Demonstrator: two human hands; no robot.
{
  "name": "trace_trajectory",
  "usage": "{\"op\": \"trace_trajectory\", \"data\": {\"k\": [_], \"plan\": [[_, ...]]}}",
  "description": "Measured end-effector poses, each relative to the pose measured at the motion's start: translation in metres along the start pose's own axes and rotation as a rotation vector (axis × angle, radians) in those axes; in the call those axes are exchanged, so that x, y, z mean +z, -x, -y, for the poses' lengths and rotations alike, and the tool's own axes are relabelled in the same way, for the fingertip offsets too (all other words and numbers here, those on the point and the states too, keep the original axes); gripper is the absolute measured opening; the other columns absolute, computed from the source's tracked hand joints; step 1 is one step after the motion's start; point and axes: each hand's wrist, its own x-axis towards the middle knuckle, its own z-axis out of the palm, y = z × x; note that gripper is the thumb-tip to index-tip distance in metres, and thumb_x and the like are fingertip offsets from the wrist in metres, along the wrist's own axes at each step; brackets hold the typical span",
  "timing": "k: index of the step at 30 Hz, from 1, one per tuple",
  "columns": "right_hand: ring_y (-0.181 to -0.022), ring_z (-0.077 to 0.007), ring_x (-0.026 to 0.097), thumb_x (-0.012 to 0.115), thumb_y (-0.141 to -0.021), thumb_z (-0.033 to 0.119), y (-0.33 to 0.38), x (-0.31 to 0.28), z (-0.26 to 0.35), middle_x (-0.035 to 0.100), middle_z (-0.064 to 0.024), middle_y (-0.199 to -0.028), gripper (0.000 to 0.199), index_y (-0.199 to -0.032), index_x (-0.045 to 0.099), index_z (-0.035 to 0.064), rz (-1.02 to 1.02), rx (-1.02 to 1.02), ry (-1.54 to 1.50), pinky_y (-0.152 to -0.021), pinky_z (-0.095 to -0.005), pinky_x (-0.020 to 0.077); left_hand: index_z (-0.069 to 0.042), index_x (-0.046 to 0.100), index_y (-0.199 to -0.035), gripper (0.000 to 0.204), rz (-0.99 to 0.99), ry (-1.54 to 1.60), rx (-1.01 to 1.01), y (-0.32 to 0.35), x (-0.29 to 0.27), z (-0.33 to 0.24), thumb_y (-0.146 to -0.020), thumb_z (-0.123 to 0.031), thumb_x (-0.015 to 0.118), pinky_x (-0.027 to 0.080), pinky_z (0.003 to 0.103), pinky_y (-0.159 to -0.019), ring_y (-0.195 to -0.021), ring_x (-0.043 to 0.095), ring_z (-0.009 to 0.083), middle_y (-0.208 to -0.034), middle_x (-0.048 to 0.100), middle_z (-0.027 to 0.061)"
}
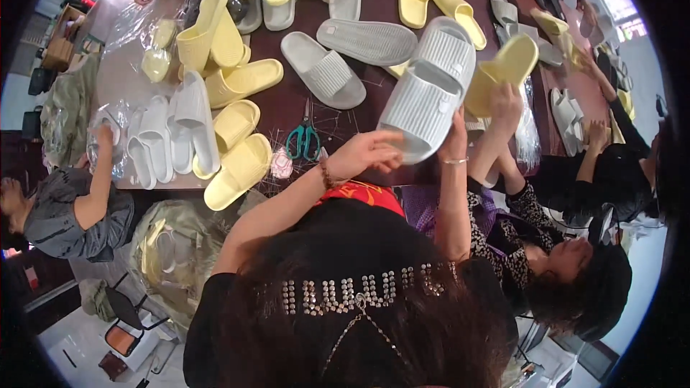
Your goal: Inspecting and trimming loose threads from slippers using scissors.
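Observation:
A pair of grey ribbed slide slippers (424, 104) is raised above the table in front of me, tilted and overlapping each other. My right hand (454, 138) grips the pair at its near right side. My left hand (365, 154) is beside the near end, its fingers stretched out and slightly blurred; whether they touch the slipper I cannot tell. Behind the pair, a single grey slipper (316, 65) lies strap up, and another grey slipper (366, 42) lies sole up. Teal-handled scissors (303, 140) rest on the table left of my left hand.
Yellow slippers (241, 165) and a row of pale grey slippers (169, 133) stand at the left of the dark red table (277, 104). A co-worker's hand (505, 108) holds a yellow slipper (514, 61) close on my right. Clear plastic bags (133, 47) and other people surround the table.

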Motion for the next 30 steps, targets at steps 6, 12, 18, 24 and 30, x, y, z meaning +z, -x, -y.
{"op": "trace_trajectory", "data": {"k": [6, 12, 18, 24, 30], "plan": [[-0.106, -0.0217, 0.047, 0.056, -0.073, 0.015, 0.025, -0.015, 0.001, 0.045, -0.0103, -0.118, 0.063, -0.128, 0.028, 0.0032, 0.110, 0.178, 0.053, -0.090, -0.0330, 0.0393, -0.003, 0.046, -0.113, 0.032, -0.418, -0.269, 0.000, 0.002, -0.059, 0.015, -0.085, -0.016, 0.049, 0.046, 0.026, -0.068, -0.081, 0.055, 0.0140, -0.094, 0.056, 0.0075], [-0.108, -0.0233, 0.047, 0.051, -0.074, 0.016, 0.028, -0.006, -0.012, 0.043, -0.0117, -0.122, 0.061, -0.129, 0.029, 0.0025, 0.167, 0.343, -0.016, -0.091, -0.0328, 0.0391, -0.004, 0.044, -0.115, 0.037, -0.513, -0.341, 0.023, -0.023, -0.107, 0.016, -0.082, -0.018, 0.053, 0.045, 0.029, -0.069, -0.081, 0.054, 0.0167, -0.096, 0.055, 0.0082], [-0.100, -0.0261, 0.050, 0.057, -0.073, 0.024, 0.068, -0.039, 0.019, 0.047, -0.0159, -0.114, 0.062, -0.125, 0.032, 0.0006, 0.070, 0.043, 0.291, -0.087, -0.0364, 0.0420, -0.013, 0.029, -0.125, 0.069, -1.103, -1.679, 0.224, -0.095, -0.142, -0.027, -0.066, -0.021, 0.064, 0.042, 0.037, -0.080, -0.094, 0.052, 0.0334, -0.102, 0.052, 0.0222], [-0.100, -0.0265, 0.051, 0.050, -0.080, 0.031, 0.058, -0.102, 0.074, 0.047, -0.0164, -0.115, 0.055, -0.124, 0.035, 0.0010, -0.189, -0.081, 0.059, -0.084, -0.0374, 0.0443, -0.016, 0.021, -0.130, 0.080, -0.665, -1.335, -0.070, -0.118, -0.184, -0.044, -0.063, -0.020, 0.065, 0.044, 0.039, -0.075, -0.084, 0.056, 0.0361, -0.096, 0.057, 0.0208], [-0.101, -0.0273, 0.050, 0.049, -0.081, 0.032, -0.095, -0.004, -0.030, 0.047, -0.0155, -0.116, 0.053, -0.123, 0.037, 0.0022, -0.325, -0.081, -0.048, -0.084, -0.0388, 0.0441, -0.020, 0.007, -0.135, 0.094, -0.365, -1.415, -0.127, -0.097, -0.158, -0.094, -0.062, -0.019, 0.066, 0.045, 0.038, -0.075, -0.084, 0.058, 0.0345, -0.090, 0.058, 0.0229]]}}
